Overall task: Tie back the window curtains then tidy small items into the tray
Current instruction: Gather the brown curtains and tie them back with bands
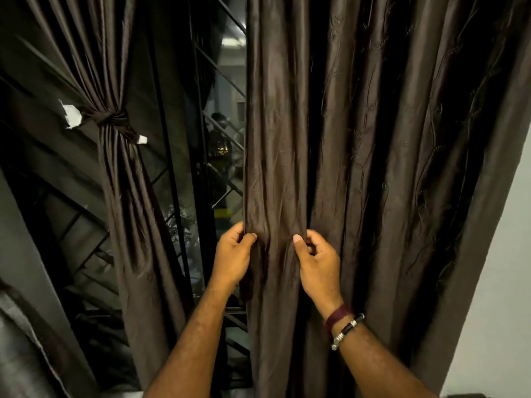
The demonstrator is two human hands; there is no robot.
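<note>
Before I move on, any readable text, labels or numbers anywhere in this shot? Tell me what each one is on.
None can be read.
White tags at the tie on the left curtain: blank from here.
Right curtain, gripped by the left hand and right hand: stitched pattern only, no letters.
Bracelets: no lettering visible.

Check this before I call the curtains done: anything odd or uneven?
The left curtain is knotted with a tie-back, but the right curtain hangs loose, pinched by the left hand and right hand. No damage shows.
</note>
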